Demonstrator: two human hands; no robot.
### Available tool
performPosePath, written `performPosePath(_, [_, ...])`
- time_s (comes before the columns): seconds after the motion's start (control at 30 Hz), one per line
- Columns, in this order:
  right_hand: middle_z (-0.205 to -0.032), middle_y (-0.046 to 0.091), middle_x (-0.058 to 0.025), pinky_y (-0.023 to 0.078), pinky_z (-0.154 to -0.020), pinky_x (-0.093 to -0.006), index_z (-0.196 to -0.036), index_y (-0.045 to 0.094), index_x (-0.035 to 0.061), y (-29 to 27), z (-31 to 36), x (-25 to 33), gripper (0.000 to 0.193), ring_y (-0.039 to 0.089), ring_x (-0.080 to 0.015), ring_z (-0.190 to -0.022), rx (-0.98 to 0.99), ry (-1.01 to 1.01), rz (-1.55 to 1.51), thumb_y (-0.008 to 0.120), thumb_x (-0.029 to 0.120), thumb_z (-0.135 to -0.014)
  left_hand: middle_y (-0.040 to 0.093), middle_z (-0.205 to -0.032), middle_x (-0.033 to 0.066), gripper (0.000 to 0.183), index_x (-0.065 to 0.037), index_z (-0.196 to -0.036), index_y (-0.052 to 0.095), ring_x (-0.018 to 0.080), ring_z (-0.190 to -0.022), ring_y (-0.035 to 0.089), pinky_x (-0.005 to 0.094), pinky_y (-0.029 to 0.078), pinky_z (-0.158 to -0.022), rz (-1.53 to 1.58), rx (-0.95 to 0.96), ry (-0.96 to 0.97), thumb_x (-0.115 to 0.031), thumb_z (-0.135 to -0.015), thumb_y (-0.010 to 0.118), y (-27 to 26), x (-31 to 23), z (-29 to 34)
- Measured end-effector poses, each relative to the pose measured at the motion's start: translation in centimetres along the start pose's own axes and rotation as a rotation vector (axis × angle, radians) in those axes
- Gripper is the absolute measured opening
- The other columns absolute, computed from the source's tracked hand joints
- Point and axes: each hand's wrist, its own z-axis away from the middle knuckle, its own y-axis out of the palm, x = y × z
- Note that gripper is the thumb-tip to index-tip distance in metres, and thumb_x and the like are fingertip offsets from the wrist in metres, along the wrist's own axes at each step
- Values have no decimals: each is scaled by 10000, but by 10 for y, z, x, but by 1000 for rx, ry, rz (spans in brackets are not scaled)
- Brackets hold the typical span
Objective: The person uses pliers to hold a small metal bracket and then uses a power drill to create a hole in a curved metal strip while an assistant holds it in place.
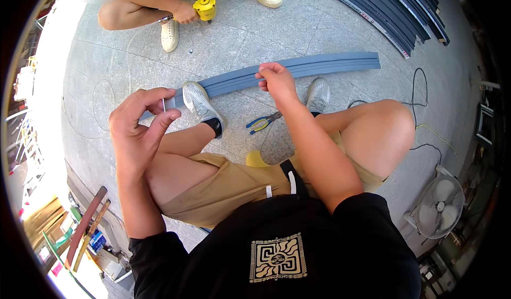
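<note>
My left hand (139, 121) is raised at the left with thumb and forefinger bent towards each other. Between them is a small, thin, pale pin-like piece (164, 105), too small to name surely. My right hand (275, 80) hovers over a long blue-grey ridged strip (340, 62), its fingers curled and thumb pressed in; whatever they hold, if anything, is hidden. The strip lies across the floor in front of me, with my left shoe (198, 101) on or against it. Pliers (263, 123) with yellow and blue handles lie on the floor between my feet.
Across from me a person's hand (186, 13) holds a yellow tool (205, 7) with a hose fitting. Dark long strips (380, 9) are stacked at the far right. A fan (441, 206) and black cables (426, 91) are at the right; wooden pieces (88, 224) stand at the lower left.
</note>
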Motion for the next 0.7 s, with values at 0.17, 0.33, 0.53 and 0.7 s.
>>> performPosePath(0.17, [-758, 665, -105, 480, -464, -389, -898, 691, 9, -84, -68, -195, 139, 585, -231, -539, -208, 621, 290, 680, 137, -952, 698, -810, 66, 333, -31, -1076, 797, 146, -737, 651, 291, 523, -698, -14, -64, -51, -70, -771, 926, -4, 8, -1])
performPosePath(0.33, [-738, 658, -121, 520, -480, -427, -820, 665, 37, -94, -77, -332, 230, 632, -256, -565, 265, 762, 829, 694, 220, -958, 728, -841, 74, 345, -20, -1059, 796, 142, -719, 661, 279, 520, -667, -51, 7, -80, -61, -749, 942, -3, 15, -10])
performPosePath(0.53, [-726, 684, -98, 573, -514, -399, -809, 693, 31, -65, -58, -316, 267, 667, -231, -579, -36, 858, 545, 732, 247, -959, 722, -814, 46, 344, -44, -1045, 805, 131, -710, 696, 287, 538, -643, -31, 64, -86, -73, -737, 958, 0, 23, -28])
performPosePath(0.7, [-733, 736, -107, 572, -509, -357, -845, 771, 21, -67, -68, -288, 281, 678, -197, -543, -65, 847, 843, 819, 284, -932, 706, -788, 41, 369, -48, -1048, 806, 137, -719, 689, 288, 537, -662, 29, 84, -187, -153, -739, 979, 4, 35, -37])
